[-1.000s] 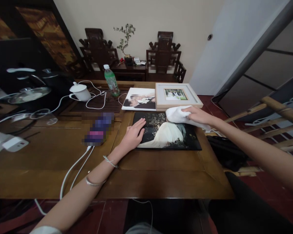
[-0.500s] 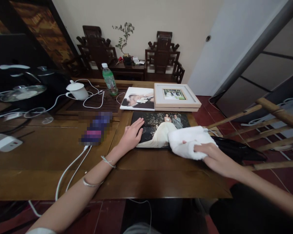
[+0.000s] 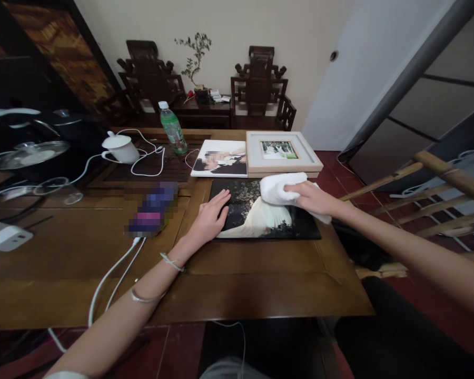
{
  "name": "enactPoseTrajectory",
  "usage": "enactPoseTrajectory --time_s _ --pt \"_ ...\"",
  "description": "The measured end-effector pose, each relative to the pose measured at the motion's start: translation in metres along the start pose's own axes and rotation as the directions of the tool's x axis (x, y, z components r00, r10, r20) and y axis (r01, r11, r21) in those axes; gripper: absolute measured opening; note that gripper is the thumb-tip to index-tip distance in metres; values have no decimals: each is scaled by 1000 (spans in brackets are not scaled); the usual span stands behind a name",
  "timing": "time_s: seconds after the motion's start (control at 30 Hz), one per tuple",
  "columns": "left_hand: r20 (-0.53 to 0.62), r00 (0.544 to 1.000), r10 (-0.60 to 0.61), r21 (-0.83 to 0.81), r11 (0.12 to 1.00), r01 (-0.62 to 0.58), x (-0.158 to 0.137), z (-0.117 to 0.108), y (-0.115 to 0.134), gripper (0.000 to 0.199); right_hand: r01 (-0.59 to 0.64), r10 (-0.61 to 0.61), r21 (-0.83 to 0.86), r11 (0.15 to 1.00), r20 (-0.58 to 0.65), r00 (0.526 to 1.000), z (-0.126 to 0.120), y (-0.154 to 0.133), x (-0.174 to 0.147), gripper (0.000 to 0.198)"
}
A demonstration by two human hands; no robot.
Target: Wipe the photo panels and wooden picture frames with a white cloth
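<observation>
A dark wedding photo panel (image 3: 245,216) lies flat on the wooden table in front of me. My left hand (image 3: 215,213) rests on its left edge with the fingers stretched out flat. In my right hand (image 3: 306,197) is a bunched white cloth (image 3: 278,188), pressed on the upper right part of the panel. The cloth covers the couple's figures; the pale dress train and dark foliage show below it. Just behind the panel are a white-edged photo print (image 3: 221,158) and a light wood picture frame (image 3: 284,167).
A green-labelled bottle (image 3: 173,129) and a white lidded cup (image 3: 120,148) stand at the back left. A blurred phone (image 3: 152,208) with a white cable (image 3: 102,279) lies left of my hand. Pots (image 3: 35,158) are far left; a bamboo chair (image 3: 450,179) stands at the right.
My right hand has moved the cloth up and left, from the panel's lower right corner to its upper right part. That corner now shows. My left hand stays on the left edge.
</observation>
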State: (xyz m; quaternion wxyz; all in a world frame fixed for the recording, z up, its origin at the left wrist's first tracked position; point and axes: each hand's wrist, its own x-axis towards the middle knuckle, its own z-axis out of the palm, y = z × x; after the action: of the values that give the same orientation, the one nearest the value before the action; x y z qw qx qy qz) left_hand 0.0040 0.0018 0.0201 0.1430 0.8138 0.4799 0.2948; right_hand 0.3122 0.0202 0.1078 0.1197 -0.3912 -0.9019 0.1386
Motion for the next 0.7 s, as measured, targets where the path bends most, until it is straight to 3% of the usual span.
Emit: enactPoseTrajectory --time_s 0.1,0.23,0.5,0.6,0.7 --pt "5 1000 1 -2 1000 -1 0 -1 1 40 -23 23 -33 999 -10 1000 5 10 11 32" --pt "-2 1000 8 0 1000 -8 0 -1 1 40 -84 83 -84 993 -16 996 17 2 -13 45" --pt "-12 1000 4 3 1000 -4 0 2 1 40 -153 151 10 988 135 979 39 -76 -104 58" --pt "-18 1000 -2 -1 1000 2 0 2 1 40 -172 166 24 985 154 974 44 -96 -112 59" --pt "-11 1000 -7 3 1000 7 0 2 2 40 -155 149 23 988 164 975 41 -98 -100 62"
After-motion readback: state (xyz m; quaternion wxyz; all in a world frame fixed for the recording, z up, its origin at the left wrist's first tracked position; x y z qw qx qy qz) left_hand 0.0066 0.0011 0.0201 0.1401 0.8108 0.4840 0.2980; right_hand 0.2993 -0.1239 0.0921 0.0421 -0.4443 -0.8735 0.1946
